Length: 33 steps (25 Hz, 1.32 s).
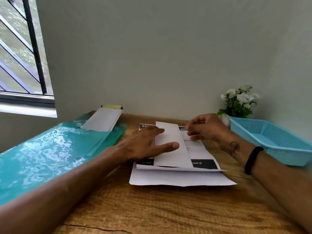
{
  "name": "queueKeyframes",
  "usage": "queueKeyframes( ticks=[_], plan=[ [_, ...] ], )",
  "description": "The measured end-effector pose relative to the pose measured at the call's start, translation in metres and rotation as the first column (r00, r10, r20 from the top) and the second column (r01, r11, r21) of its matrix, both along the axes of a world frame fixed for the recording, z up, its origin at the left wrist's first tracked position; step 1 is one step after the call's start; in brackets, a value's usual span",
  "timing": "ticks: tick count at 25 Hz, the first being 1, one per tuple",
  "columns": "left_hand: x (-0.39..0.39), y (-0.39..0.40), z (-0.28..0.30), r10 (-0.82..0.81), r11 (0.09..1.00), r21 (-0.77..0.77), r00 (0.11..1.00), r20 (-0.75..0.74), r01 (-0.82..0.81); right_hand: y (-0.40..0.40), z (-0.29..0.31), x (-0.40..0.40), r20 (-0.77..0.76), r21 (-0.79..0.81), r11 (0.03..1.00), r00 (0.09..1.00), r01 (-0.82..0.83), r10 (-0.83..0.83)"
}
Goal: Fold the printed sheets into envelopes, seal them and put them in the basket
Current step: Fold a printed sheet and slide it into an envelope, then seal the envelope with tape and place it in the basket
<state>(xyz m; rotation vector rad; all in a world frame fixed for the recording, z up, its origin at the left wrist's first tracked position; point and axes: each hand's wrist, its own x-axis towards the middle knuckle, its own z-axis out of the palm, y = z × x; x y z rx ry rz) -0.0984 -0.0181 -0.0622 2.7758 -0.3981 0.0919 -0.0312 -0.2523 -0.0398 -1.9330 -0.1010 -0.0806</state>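
A printed sheet (200, 152) with black bands lies on top of a plain white sheet (182, 179) in the middle of the wooden table. Its left part is folded over as a white flap (170, 149). My left hand (145, 144) lies flat on that flap, fingers straight, pressing it down. My right hand (206, 128) hovers over the sheet's far right part with fingers curled, pinching the paper's edge. A light blue basket (276, 142) stands at the right; nothing shows inside it.
A stack of white envelopes (103, 119) sticks out of a teal plastic sleeve (50, 149) on the left. A small pot of white flowers (238, 103) stands against the wall behind the basket. A barred window is at upper left.
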Motion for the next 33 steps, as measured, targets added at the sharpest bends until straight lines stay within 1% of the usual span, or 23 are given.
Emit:
queueKeyframes(
  ticks=[1,3,5,6,7,9,10,11,12,13,15,17,20,21,22,23,25,26,27,30,33],
  plan=[
    [0.001,0.000,0.000,-0.003,0.998,0.058,0.999,-0.032,0.005,-0.004,0.010,-0.004,0.054,-0.082,0.997,0.999,0.000,0.005],
    [0.006,0.000,-0.003,0.000,0.983,0.183,0.996,-0.087,0.016,-0.018,0.032,-0.017,0.147,-0.194,0.981,0.988,-0.009,0.038],
    [0.011,0.002,-0.006,0.017,0.971,0.240,0.995,-0.101,0.008,-0.036,0.051,-0.035,0.197,-0.371,0.928,0.975,-0.024,0.104],
    [0.013,0.003,-0.005,0.014,0.971,0.240,0.995,-0.101,0.011,-0.048,0.059,-0.047,0.178,-0.487,0.873,0.975,-0.028,0.131],
    [0.013,0.001,-0.005,-0.009,0.973,0.227,0.996,-0.092,0.030,-0.062,0.064,-0.061,0.128,-0.604,0.796,0.982,-0.033,0.137],
    [0.008,-0.003,-0.001,-0.092,0.980,0.172,0.995,-0.024,0.095,-0.089,0.070,-0.087,-0.009,-0.803,0.593,0.995,-0.065,0.097],
    [0.004,-0.005,0.001,-0.141,0.983,0.124,0.990,0.022,0.138,-0.100,0.069,-0.099,-0.069,-0.863,0.498,0.996,-0.091,0.062],
    [0.000,-0.008,0.003,-0.189,0.981,0.067,0.979,0.080,0.184,-0.109,0.066,-0.109,-0.115,-0.894,0.433,0.993,-0.116,0.029],
    [-0.004,-0.011,0.004,-0.222,0.975,0.019,0.964,0.144,0.222,-0.114,0.061,-0.117,-0.147,-0.903,0.406,0.989,-0.138,0.009],
    [-0.006,-0.012,0.004,-0.238,0.969,-0.013,0.949,0.206,0.246,-0.117,0.055,-0.122,-0.161,-0.903,0.402,0.987,-0.150,0.006],
    [-0.003,-0.011,0.002,-0.249,0.964,-0.013,0.924,0.291,0.264,-0.118,0.041,-0.123,-0.124,-0.900,0.419,0.992,-0.122,0.024],
    [0.001,-0.008,-0.001,-0.261,0.961,0.008,0.898,0.355,0.276,-0.116,0.030,-0.118,-0.030,-0.898,0.438,0.999,-0.038,0.026],
    [0.004,-0.006,-0.004,-0.235,0.957,-0.047,0.859,0.454,0.287,-0.111,0.021,-0.105,0.081,-0.878,0.474,0.997,0.064,0.016],
    [0.003,-0.007,-0.004,-0.223,0.955,-0.068,0.851,0.475,0.289,-0.109,0.020,-0.101,0.103,-0.863,0.499,0.994,0.076,0.027],
    [0.000,-0.009,-0.004,-0.216,0.953,-0.085,0.847,0.486,0.292,-0.106,0.019,-0.096,0.129,-0.833,0.547,0.991,0.082,0.047],
    [-0.003,-0.011,-0.002,-0.215,0.948,-0.100,0.841,0.496,0.301,-0.102,0.020,-0.092,0.157,-0.778,0.624,0.985,0.075,0.077],
    [-0.013,-0.016,0.003,-0.220,0.932,-0.132,0.816,0.535,0.338,-0.086,0.022,-0.090,0.208,-0.602,0.799,0.965,-0.005,0.162],
    [-0.018,-0.019,0.006,-0.227,0.924,-0.138,0.802,0.553,0.357,-0.074,0.022,-0.090,0.235,-0.516,0.855,0.951,-0.055,0.203],
    [-0.023,-0.023,0.009,-0.238,0.919,-0.135,0.796,0.557,0.370,-0.063,0.020,-0.090,0.268,-0.457,0.885,0.935,-0.088,0.232],
    [-0.031,-0.032,0.011,-0.263,0.899,-0.156,0.789,0.556,0.410,-0.039,0.006,-0.094,0.383,-0.389,0.912,0.878,-0.129,0.288],
    [-0.030,-0.034,0.011,-0.257,0.849,-0.272,0.803,0.537,0.454,-0.031,-0.008,-0.099,0.453,-0.318,0.934,0.839,-0.163,0.300]
  ],
)
